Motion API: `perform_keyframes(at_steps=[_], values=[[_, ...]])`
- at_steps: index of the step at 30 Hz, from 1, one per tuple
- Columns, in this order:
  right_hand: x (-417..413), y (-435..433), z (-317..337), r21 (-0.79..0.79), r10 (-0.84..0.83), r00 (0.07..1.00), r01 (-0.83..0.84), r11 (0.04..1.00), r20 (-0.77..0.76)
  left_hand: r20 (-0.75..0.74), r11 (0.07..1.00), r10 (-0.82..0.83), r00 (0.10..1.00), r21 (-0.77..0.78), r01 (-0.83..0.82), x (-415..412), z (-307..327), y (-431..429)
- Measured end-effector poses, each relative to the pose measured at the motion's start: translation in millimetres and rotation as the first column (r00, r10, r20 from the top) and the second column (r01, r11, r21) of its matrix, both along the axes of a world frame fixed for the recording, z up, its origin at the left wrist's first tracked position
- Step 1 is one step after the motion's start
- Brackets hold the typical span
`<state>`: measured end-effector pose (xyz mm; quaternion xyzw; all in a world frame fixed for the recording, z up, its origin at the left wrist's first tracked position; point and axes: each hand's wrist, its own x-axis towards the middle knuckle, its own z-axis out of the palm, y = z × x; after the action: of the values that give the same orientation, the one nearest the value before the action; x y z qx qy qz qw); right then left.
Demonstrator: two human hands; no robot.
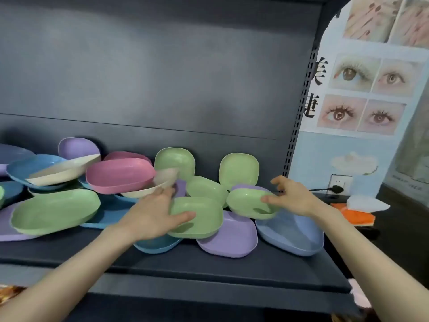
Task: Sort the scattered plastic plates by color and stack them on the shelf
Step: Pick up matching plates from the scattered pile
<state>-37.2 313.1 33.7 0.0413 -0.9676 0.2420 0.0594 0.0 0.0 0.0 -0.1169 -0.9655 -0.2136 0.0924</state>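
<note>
Poster (362, 94) character "美" beside green plates (204, 220) on shelf (232, 263)

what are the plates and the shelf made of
The plates: plastic by the look, matte pastel, thin moulded rims with a soft sheen. The shelf: probably painted metal, dark matte grey; its perforated upright suggests steel racking.

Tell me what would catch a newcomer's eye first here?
The jumble of pastel plates heaped along the dark shelf strikes first. In front, the left hand grips the middle green plate and the right hand pinches the right green plate. A poster of close-up eyes hangs on the wall at right.
</note>
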Motion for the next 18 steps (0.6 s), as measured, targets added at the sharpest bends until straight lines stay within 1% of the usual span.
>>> perform_keyframes(at_steps=[5,8,10,13,16,18], values=[[-15.6,9.1,-7.9,-0.001,0.03,0.996,-0.03,1.0,0.086,0.093,0.992,0.111,0.99,0.042,-0.115,-1.1,-2.3,11.1],[-21.8,15.3,-12.6,-0.038,0.025,0.996,-0.022,0.999,0.087,0.118,0.981,0.177,0.977,0.065,-0.185,-0.1,-1.1,14.9],[-25.7,18.4,-14.9,-0.095,0.018,0.995,-0.008,0.995,0.102,0.122,0.973,0.177,0.977,0.13,-0.193,-0.7,-0.7,17.1],[-33.3,19.6,-20.3,-0.168,-0.007,0.994,0.025,0.985,0.109,0.125,0.957,0.128,0.984,0.245,-0.156,0.3,1.9,23.3],[-40.4,23.6,-26.0,-0.242,-0.065,0.994,0.083,0.967,0.083,0.084,0.943,0.126,0.989,0.298,-0.145,-5.9,1.2,22.4],[-43.4,25.1,-28.2,-0.29,-0.09,0.993,0.107,0.951,0.073,0.074,0.944,0.147,0.986,0.289,-0.162,-8.1,1.8,23.1]])
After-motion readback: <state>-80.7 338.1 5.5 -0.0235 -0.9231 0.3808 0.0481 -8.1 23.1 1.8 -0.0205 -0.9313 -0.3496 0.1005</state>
